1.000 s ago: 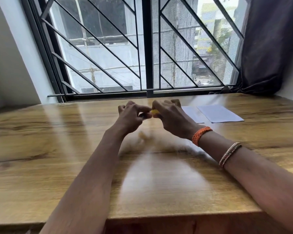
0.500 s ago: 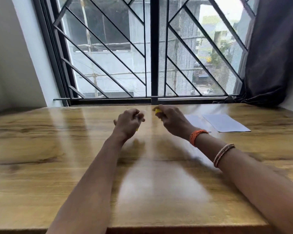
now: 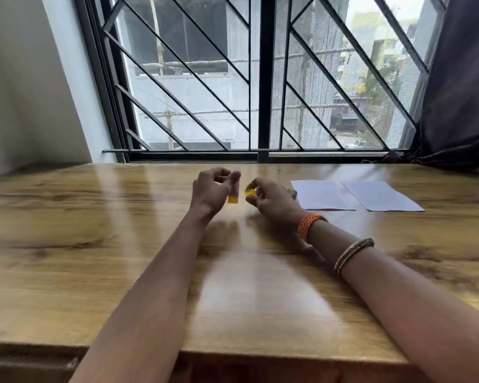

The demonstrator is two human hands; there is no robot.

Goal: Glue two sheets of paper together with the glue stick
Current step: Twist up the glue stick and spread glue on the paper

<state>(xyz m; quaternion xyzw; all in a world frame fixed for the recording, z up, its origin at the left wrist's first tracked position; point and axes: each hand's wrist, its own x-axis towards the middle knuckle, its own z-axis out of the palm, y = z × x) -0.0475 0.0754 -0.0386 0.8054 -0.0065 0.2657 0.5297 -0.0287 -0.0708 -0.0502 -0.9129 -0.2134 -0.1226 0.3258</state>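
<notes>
1. Holding the glue stick (image 3: 233,192) upright above the bench (image 3: 94,244), left hand (image 3: 210,193) grips it; yellow base, pale body.
2. Right hand (image 3: 271,200) pinches the yellow cap (image 3: 250,192), just beside.
3. Two paper sheets (image 3: 320,195) (image 3: 382,196) lie flat further right, unobstructed.

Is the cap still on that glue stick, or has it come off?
Off. The left hand holds the glue stick, while the right hand pinches the yellow cap apart from it.

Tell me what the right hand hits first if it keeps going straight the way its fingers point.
The right hand, pinching the yellow cap, points left toward the glue stick in the left hand. That stick likely comes first, though depth is unclear.
</notes>
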